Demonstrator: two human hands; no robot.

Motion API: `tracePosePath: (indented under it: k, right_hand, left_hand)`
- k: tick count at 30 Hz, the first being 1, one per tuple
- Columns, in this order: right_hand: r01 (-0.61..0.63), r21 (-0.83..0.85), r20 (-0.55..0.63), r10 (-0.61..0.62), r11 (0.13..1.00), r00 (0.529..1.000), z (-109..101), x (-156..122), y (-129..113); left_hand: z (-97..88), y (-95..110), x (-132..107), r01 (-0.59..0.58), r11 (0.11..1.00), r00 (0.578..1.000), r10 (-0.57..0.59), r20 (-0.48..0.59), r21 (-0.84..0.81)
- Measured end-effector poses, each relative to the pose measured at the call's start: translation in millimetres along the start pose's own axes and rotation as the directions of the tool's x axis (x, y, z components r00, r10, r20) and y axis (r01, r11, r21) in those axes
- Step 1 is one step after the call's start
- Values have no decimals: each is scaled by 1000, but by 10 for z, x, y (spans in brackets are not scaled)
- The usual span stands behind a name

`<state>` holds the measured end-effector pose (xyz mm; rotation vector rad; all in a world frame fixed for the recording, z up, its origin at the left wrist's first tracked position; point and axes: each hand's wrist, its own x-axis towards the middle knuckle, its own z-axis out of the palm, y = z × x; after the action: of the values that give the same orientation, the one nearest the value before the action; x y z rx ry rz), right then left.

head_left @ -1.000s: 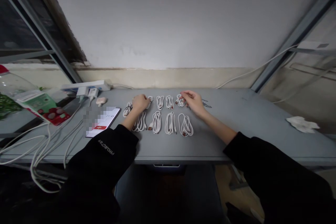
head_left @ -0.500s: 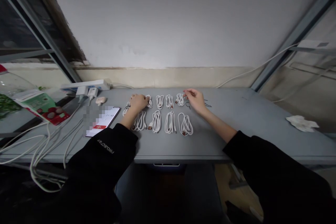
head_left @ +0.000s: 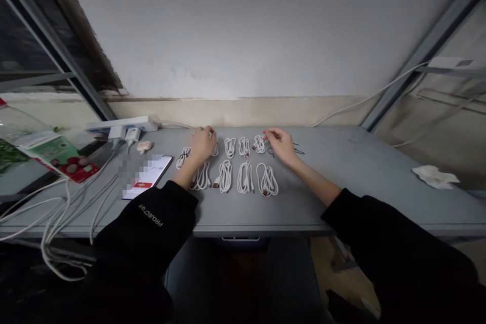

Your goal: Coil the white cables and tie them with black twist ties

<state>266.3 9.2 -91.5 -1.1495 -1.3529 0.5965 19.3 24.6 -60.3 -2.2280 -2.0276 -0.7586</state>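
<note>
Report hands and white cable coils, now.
Left hand on back-row white cable coil. Right hand at another back-row coil. Phone lies left of rows.

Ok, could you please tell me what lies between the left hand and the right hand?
In the head view, a coiled white cable and another lie between the left hand and the right hand.

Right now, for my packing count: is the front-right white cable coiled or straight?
Coiled: the white cable lies in gathered loops.
</note>
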Motion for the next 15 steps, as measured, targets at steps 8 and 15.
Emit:
tracePosePath:
  k: [8,15]
  right_hand:
    - [34,-25,7,-34,999,999,-16,-16,-5]
    - [18,-56,18,-17,998,1000,-22,-11,-4]
  left_hand:
    - [-44,206,-201,-379,924,905,380,191,-46]
    - [17,156,-188,-332,940,897,340,283,-75]
